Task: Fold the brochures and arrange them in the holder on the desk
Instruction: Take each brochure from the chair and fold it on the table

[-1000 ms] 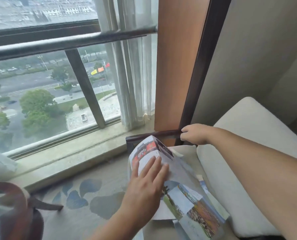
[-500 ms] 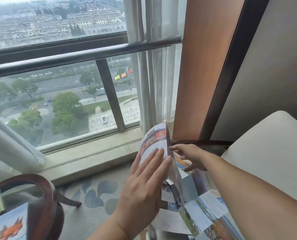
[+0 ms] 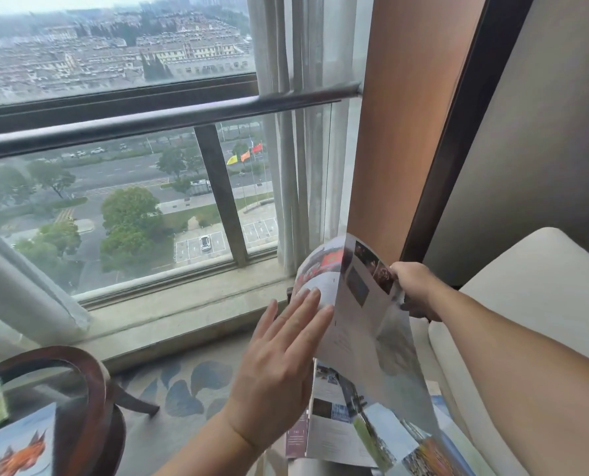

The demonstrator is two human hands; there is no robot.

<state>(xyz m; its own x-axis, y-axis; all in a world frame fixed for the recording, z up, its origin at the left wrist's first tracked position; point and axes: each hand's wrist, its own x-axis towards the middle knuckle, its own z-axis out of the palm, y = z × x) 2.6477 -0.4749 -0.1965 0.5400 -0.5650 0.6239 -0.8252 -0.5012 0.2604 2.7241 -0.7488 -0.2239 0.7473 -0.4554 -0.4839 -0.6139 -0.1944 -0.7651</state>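
A large printed brochure hangs half-lifted in front of me, its far panel curling up and over. My right hand pinches its upper right edge. My left hand is flat with straight fingers, its fingertips against the curling left panel. More brochures lie in a loose pile below it, at the bottom centre. No holder is in view.
A cream cushioned seat fills the right side. A round dark-wood table at the bottom left carries two brochures. A window sill, sheer curtains and a wooden wall panel stand ahead. Patterned carpet lies below.
My right hand left the dark rail, took the brochure's upper edge and lifted it. The panel has swung up and over to the right. The view has tilted upward.
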